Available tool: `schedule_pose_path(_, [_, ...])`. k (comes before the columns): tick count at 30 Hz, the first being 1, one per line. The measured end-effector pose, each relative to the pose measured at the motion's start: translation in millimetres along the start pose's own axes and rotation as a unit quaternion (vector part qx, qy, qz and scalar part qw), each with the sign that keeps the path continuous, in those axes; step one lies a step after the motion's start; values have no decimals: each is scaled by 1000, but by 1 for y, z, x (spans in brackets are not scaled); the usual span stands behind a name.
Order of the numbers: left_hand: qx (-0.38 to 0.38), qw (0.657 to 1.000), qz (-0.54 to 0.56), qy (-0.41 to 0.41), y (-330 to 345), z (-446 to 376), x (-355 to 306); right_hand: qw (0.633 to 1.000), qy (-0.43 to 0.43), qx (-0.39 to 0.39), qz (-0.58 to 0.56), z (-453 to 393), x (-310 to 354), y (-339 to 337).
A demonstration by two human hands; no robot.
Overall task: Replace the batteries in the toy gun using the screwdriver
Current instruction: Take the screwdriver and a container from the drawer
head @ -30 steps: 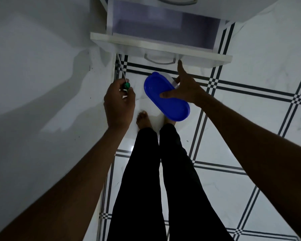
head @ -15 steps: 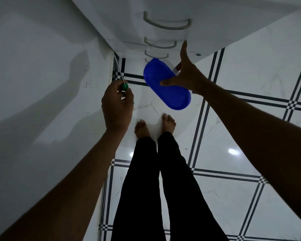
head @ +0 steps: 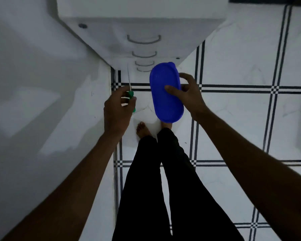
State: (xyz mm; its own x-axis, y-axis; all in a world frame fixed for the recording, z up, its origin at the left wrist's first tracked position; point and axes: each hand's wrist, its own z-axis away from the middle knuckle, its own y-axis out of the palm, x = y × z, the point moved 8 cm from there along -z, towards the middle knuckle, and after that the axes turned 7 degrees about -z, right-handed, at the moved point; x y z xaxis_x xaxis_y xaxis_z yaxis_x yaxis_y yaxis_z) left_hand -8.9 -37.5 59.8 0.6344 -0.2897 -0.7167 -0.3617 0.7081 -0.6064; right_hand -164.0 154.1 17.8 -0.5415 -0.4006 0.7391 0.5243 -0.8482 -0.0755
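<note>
The person stands barefoot on a white tiled floor with dark crossing lines, between a white wall and a white drawer cabinet, all drawers closed. The left hand grasps the green screwdriver, shaft pointing toward the cabinet. The right hand grips a blue box, thumb on its lid.

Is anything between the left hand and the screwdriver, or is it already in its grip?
Nothing visible stands between them: the left hand already grips the screwdriver by its green handle. The right hand holds a blue container beside it.
</note>
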Motion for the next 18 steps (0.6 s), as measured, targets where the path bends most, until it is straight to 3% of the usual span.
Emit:
schedule_pose_path(5, [49,997,-5,58,-5,32,-92,984,-33,-80,-155,100,38,-74])
schedule_pose_path(9, [89,988,1,129,18,63,-208,960,-78,-142,-229,188,81,-168])
schedule_pose_path(14, [159,954,10,254,86,121,-359,913,-156,-263,-271,296,98,-313])
schedule_pose_path(18, [204,924,-1,324,155,188,-447,863,-175,-368,-299,375,68,-421])
